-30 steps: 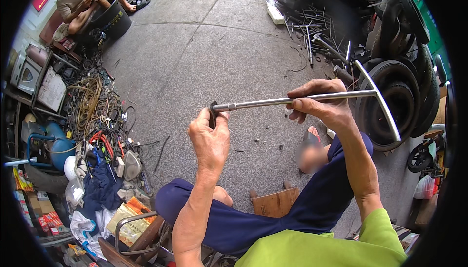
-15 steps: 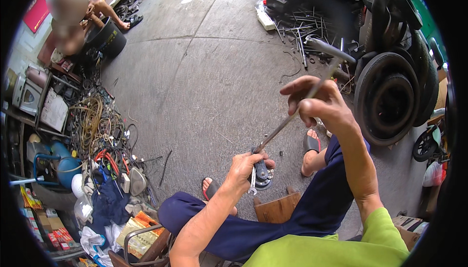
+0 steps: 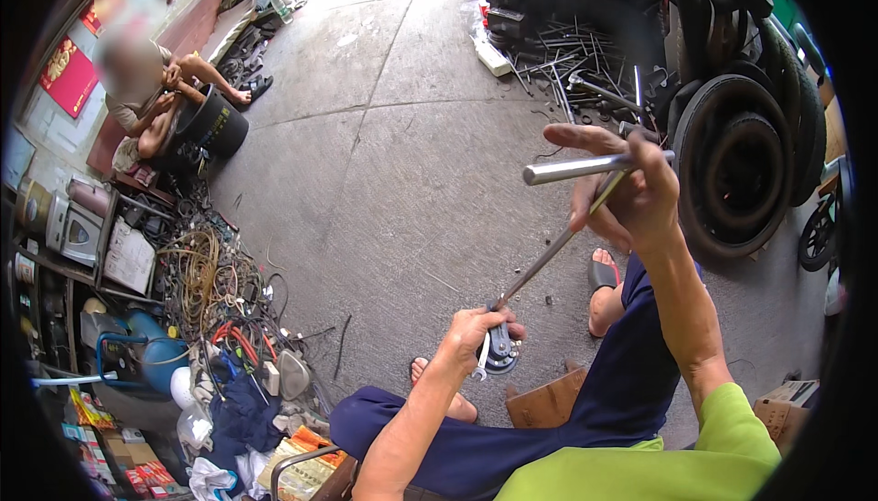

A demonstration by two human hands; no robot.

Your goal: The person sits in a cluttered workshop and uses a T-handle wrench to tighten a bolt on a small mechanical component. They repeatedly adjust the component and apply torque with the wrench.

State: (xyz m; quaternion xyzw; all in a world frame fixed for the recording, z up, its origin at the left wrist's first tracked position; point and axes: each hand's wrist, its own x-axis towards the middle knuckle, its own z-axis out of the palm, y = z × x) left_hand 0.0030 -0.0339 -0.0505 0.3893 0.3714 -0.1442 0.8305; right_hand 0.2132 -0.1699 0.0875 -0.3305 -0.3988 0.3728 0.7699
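Note:
My left hand (image 3: 468,334) is closed around a small dark metal bracket with a round wheel-like base (image 3: 501,355), held in the air before my knees. Beside it a silver spanner (image 3: 482,364) hangs down, pinned by the same hand. A long T-handle wrench (image 3: 551,254) slants from the top of the metal part up to my right hand (image 3: 640,194). The right fingers loosely wrap the wrench near its crossbar (image 3: 576,170), with one finger stretched out above the bar. The wrench tip, where it meets the part, is half hidden by the left thumb.
A low wooden stool (image 3: 546,398) stands between my legs. Old tyres (image 3: 732,172) and a pile of metal rods (image 3: 594,53) lie at the right. Tangled cables (image 3: 197,263) and clutter line the left side. Another person (image 3: 146,107) sits by a black bucket (image 3: 215,121).
The T-handle has turned, its crossbar now pointing left across my right hand. My right fingers have shifted up onto the crossbar end. The whole view has shifted slightly.

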